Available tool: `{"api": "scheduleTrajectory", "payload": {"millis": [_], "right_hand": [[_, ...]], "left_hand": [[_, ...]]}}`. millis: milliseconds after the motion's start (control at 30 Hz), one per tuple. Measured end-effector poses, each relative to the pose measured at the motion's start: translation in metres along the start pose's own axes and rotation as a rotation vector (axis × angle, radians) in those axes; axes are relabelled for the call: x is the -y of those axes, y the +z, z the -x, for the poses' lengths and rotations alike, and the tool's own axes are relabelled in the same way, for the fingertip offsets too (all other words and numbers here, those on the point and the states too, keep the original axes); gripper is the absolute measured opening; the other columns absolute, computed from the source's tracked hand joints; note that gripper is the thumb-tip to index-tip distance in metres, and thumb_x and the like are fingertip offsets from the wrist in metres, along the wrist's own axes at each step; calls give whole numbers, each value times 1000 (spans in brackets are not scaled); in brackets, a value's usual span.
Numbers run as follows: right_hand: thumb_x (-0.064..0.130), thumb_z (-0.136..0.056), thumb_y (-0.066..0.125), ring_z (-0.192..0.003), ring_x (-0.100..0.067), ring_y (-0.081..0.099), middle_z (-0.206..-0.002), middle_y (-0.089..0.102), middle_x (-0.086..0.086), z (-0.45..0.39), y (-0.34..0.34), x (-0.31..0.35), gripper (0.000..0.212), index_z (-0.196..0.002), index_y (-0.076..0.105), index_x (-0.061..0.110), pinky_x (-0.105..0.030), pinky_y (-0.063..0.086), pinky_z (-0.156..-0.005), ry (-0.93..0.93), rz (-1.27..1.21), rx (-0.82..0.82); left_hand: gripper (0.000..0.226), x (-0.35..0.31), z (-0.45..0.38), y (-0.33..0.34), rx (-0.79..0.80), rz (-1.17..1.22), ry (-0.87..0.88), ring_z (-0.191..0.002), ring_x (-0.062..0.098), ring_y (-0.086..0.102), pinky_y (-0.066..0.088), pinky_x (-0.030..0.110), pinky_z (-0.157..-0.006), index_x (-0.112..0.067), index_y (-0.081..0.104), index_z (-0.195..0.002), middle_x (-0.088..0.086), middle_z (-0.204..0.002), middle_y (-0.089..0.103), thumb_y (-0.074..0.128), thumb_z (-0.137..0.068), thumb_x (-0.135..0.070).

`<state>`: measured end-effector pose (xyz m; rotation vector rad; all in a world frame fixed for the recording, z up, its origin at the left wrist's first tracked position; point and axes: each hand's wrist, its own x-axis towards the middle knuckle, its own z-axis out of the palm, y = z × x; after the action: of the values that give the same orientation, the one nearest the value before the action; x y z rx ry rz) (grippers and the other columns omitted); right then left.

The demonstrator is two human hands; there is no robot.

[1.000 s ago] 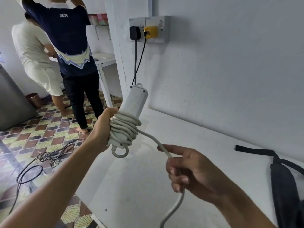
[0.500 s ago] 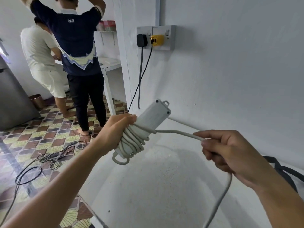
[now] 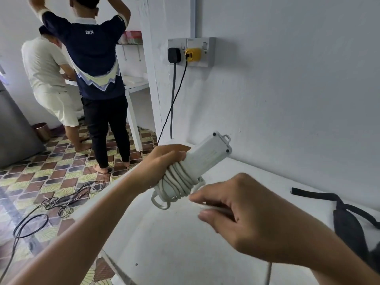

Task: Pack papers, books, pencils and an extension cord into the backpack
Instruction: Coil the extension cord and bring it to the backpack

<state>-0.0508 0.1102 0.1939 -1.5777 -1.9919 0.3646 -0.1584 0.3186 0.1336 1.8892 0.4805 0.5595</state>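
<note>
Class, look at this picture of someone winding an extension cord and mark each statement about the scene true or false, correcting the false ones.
1. The left hand grips the extension cord's socket block. True.
2. The cable is coiled round the block's lower part. True.
3. The right hand lies flat on the white counter. False: it is raised, pinching the loose cable.
4. Both plugs in the wall socket are yellow. False: the black plug sits beside the yellow plug.
5. A black backpack strap lies on the counter at right. True.
</note>
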Motion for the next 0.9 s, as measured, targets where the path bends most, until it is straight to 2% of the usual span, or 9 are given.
{"api": "scheduleTrajectory", "payload": {"millis": [100,233,367,533,600,667,733,833,900], "right_hand": [[15,-86,64,-55,0,53,-62,63,8,-10,-22,-3,10,-87,74,17,-12,40,-53,-78,216,-48],[19,-80,76,-64,-4,59,-71,65,10,-34,-52,-23,10,-85,68,23,-22,47,-62,2,354,-124],[26,-57,91,-56,-6,54,-60,60,8,-52,-63,-48,32,-70,65,16,-13,42,-52,17,163,-171],[22,-56,85,-45,-6,46,-52,57,3,-67,-56,-77,28,-67,63,7,-14,37,-44,34,-363,-77],[13,-63,79,-47,-2,51,-54,59,5,-72,-39,-93,24,-71,60,1,-12,40,-47,9,-555,-66],[23,-69,80,-54,1,56,-61,61,7,-74,-13,-108,30,-76,61,2,-11,43,-53,-13,-717,-109],[37,-68,81,-50,-4,50,-56,55,9,-72,15,-114,24,-65,63,21,-17,41,-49,56,-879,-162],[-5,-85,58,-40,-4,44,-40,46,7,-74,46,-113,47,-48,52,25,-21,38,-42,248,-749,-309],[-14,-86,47,-38,-4,43,-41,46,8,-70,57,-114,47,-56,44,22,-18,38,-40,352,-596,-327]], "left_hand": [[42,0,4,6,85,-256,100,-80,14,67,55,31,-67,-27,61,-122,-3,-90,71,53,-84,-42],[58,-9,11,12,194,-473,190,-95,5,63,54,26,-82,-68,19,-131,-18,-104,64,47,-80,-62],[78,-18,18,13,225,-548,273,-94,12,64,53,32,-89,-61,1,-142,-12,-110,63,51,-81,-60],[74,-22,34,25,259,-88,344,-84,24,66,51,28,-74,-38,20,-144,3,-99,68,59,-81,-43],[65,-22,38,28,232,128,320,-75,28,63,49,37,-66,-32,35,-141,16,-90,65,58,-81,-37],[52,-20,32,28,122,261,269,-70,46,56,47,45,-60,-30,54,-129,34,-87,57,57,-78,-37],[35,-18,25,25,-20,292,216,-75,31,65,54,33,-62,-30,68,-105,18,-86,67,62,-77,-50],[54,-19,22,25,-120,403,12,-80,21,71,57,31,-68,-17,64,-99,11,-88,70,40,-84,-63],[61,-16,25,24,-121,186,-32,-81,22,71,58,31,-68,-12,58,-102,17,-93,69,29,-85,-63]]}}
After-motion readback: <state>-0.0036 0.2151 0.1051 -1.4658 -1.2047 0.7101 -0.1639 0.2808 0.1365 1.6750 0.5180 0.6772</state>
